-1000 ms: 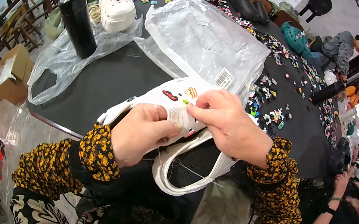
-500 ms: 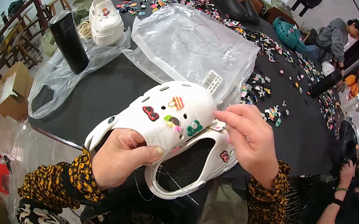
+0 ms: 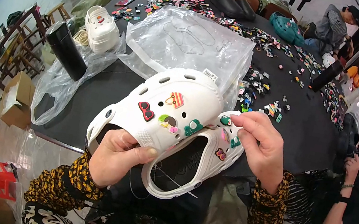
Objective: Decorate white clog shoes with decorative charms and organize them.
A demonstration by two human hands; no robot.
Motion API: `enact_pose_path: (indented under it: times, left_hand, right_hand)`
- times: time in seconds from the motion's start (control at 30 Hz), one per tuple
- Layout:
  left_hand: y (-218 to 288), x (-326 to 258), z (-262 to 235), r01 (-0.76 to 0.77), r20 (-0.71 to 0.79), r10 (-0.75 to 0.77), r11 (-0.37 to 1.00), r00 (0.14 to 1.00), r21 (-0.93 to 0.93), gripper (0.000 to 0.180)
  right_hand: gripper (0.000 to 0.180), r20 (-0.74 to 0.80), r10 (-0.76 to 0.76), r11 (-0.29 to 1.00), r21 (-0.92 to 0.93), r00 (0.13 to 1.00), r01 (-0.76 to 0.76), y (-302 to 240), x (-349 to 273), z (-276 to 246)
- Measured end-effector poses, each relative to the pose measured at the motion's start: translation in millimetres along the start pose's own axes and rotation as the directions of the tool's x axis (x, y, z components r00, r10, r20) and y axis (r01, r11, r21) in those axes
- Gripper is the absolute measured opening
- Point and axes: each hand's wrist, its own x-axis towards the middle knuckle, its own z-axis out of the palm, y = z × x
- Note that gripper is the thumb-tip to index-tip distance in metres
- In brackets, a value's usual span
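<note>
A white clog (image 3: 199, 94) is held up in front of the person, by the near side of the black table (image 3: 301, 149); it has a fat, round toe, smooth sides, small round holes on top and longer slots along its edge; a bumpy patch of tiny dots sits near its opening. Little shapes are stuck on it: red and black sunglasses (image 3: 146, 111), a striped bag charm (image 3: 176, 100), and a green charm (image 3: 193, 127) near the toe; they look soft and rubbery.

The left hand (image 3: 117, 156) is clamped on this clog, thumb on top and fingers tucked into the opening; the right hand (image 3: 261, 147) is by the toe of a second white clog (image 3: 201, 182), its finger and thumb curled close together; I cannot tell if they pinch something tiny. The second clog lies just beside the first, with its own bright charms and a curved strap; a thin string (image 3: 177, 183) crosses its opening. Beyond them lies a crinkly, see-through bag (image 3: 191, 43).
</note>
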Motion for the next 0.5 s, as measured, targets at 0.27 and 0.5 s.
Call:
enact_pose_path:
  times: [0.27,0.5]
  left_hand:
    - [-8,-3,-7,-0.033,0.025,0.033,0.999,0.999,0.023,0.026]
    - [-1,-1,-7,-0.023,0.016,0.023,0.999,1.0,0.029,0.026]
  right_hand:
    - [0.024,0.024,-0.074,0.996,-0.048,0.997,0.075,-9,7,10]
    - [0.022,0.016,-0.137,0.987,-0.08,0.99,0.138,-9,18,20]
